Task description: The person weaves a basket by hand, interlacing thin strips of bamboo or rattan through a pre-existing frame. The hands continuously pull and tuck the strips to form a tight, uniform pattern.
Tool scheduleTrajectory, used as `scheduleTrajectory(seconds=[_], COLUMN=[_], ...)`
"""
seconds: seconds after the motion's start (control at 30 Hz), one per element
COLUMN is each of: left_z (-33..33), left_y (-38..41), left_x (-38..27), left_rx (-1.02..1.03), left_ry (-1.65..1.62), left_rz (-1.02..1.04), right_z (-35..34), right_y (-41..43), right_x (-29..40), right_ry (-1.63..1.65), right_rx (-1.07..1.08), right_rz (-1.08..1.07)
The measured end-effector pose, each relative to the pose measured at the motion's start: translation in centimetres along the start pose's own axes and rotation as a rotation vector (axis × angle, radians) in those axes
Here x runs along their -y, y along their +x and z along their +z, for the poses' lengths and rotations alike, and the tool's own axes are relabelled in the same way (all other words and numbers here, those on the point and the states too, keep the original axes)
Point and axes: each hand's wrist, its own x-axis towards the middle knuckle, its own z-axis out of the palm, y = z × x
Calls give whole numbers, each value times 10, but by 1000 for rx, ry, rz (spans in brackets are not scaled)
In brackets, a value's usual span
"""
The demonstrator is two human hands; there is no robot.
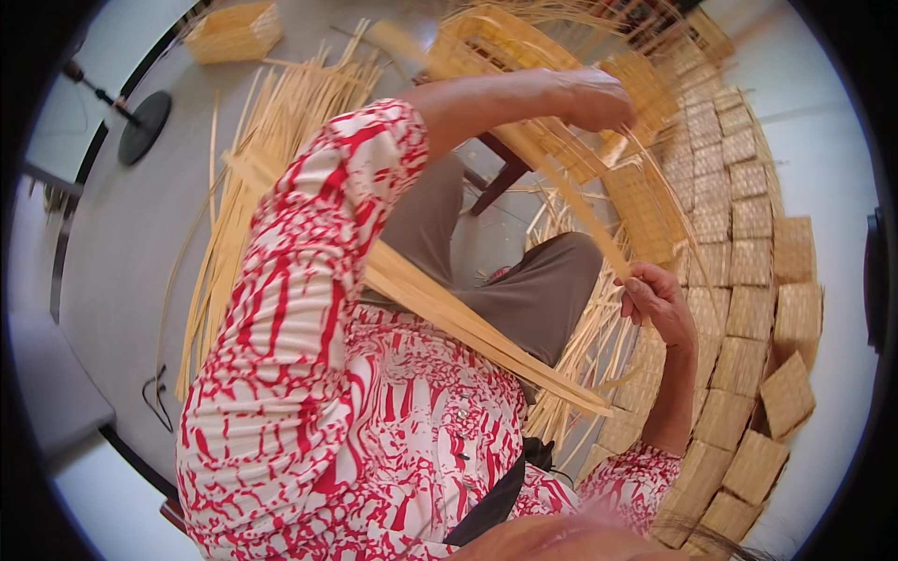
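My left hand, motion-blurred at the upper right, is bent over with its fingers mostly hidden; thin bamboo-like strips run down from its fingertips. Lower down, my right hand pinches a wide, flat strip between thumb and fingers. That strip slants up to the left, passing below my left forearm. A bundle of flat strips lies across my lap, its narrow end pointing to the lower right. Just beyond my left hand are yellowish woven rectangular baskets, partly covered by the arm.
Long loose strips are heaped on the floor at left, with more beside my knee. Stacked woven blocks or boxes curve along the right. A dark wooden stool, a woven basket and a round black stand base are also around.
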Motion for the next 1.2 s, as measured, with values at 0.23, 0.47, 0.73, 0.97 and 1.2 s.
scheduleTrajectory(seconds=[0.23,0.47,0.73,0.97,1.2], left_z=[1,2,12,2,12], left_y=[-5,-9,-2,-9,-1], left_x=[2,5,15,14,13], left_rx=[15,-46,-35,8,-68], left_ry=[38,-15,1,-45,-43], left_rz=[20,100,124,180,189], right_z=[-61,-100,-111,-74,-57], right_y=[-33,-138,-191,-125,-30], right_x=[-73,-154,-217,-101,27], right_ry=[-343,-493,-379,-452,-553], right_rx=[-366,-617,-1152,-1294,-985], right_rz=[-111,45,-81,-538,-854])
